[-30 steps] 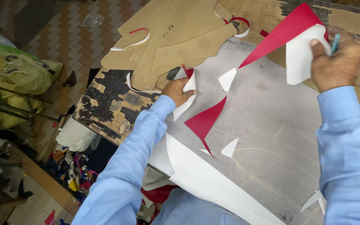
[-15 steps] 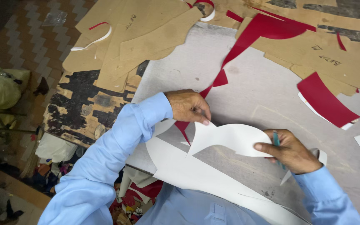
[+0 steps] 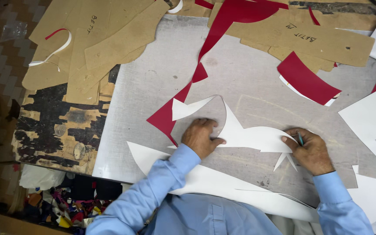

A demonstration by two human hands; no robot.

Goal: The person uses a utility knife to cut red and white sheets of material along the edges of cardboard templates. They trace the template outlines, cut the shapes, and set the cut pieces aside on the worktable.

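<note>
Here the left hand (image 3: 202,137) is lying flat and open, pressing down a curvy white sheet (image 3: 251,135) on the grey worktop (image 3: 249,74). The right hand (image 3: 309,149) is closed around a thin teal tool (image 3: 300,139), touching the sheet's right end. A red strip (image 3: 183,98) is lying just beside the left hand.

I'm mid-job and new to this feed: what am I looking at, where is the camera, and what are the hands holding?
There is no machine: a head-worn camera looks down on a person in blue sleeves. The left hand presses a curved white cut sheet flat on the grey cutting board. The right hand holds that sheet's other end, with a thin teal tool; its tip is hidden. Around lie a red strip, brown cardboard patterns and white offcuts.
</note>
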